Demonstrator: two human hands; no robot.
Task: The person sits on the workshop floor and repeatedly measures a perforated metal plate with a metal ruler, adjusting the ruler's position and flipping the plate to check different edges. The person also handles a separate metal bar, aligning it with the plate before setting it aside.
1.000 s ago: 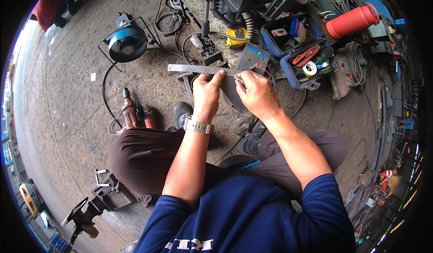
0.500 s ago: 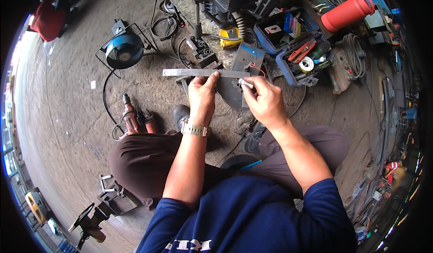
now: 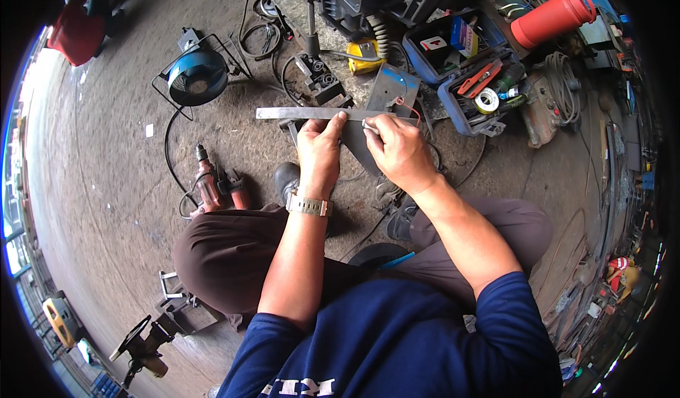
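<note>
My left hand [image 3: 319,148] grips a long flat grey metal bar [image 3: 290,114] from below, thumb pressed on its upper face. The bar lies roughly level, running left to right. At its right part, my right hand [image 3: 402,155] pinches a short whitish stick [image 3: 368,124], its tip close to the bar; whether they touch I cannot tell. Most of the stick is hidden by the fingers. Just beyond the hands stands a grey metal plate [image 3: 392,86] with blue marks, and a dark plate [image 3: 359,148] shows beneath, between my wrists.
A blue fan [image 3: 197,79] and a red drill [image 3: 205,182] with its cable are on the floor at left. An opened blue toolbox [image 3: 448,102] holds tools and a tape roll [image 3: 486,100]. A red cylinder [image 3: 549,22] and coiled cable [image 3: 563,86] lie far right.
My right hand has slid left along the bar, closer to my left hand, with the whitish stick still pinched. My left hand and the bar have hardly moved.
</note>
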